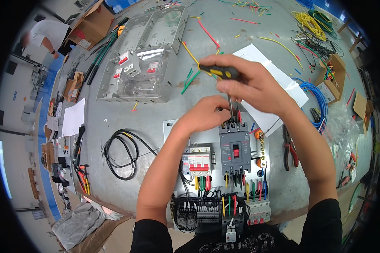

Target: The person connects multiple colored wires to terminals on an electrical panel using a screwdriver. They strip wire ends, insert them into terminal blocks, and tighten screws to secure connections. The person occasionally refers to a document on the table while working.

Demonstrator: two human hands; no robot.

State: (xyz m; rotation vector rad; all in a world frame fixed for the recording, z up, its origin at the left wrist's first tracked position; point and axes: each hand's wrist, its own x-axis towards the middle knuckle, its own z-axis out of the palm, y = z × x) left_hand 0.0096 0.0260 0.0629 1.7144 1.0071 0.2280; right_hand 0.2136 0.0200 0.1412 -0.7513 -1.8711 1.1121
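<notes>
In the head view, the right hand (251, 80) is grasping the screwdriver (221, 71) by its black-and-yellow handle, fingers wrapping its sides, a hold apparently serving for turning and pressing. The shaft is pointing down toward the upper terminals of the breaker (235, 145), which is sitting on the metal plate (217, 182) in front of the person, its upper end facing away from the body. The left hand (207, 114) is curling its fingers beside the shaft at that same end, probably for steadying the tip or a wire; whether it is grasping either cannot be told, the fingertips being partly hidden. Both forearms are reaching over the plate, seemingly because the terminals are lying on its far side. The small breaker (198, 162) is standing just left of the larger one, with coloured wires leaving its lower edge. The pliers (290, 154) are lying right of the plate, presumably within easy reach. The cable coil (120, 154) is resting on the bench (99, 120) to the left, and the paper (293, 90) is lying partly beneath the right arm.
</notes>
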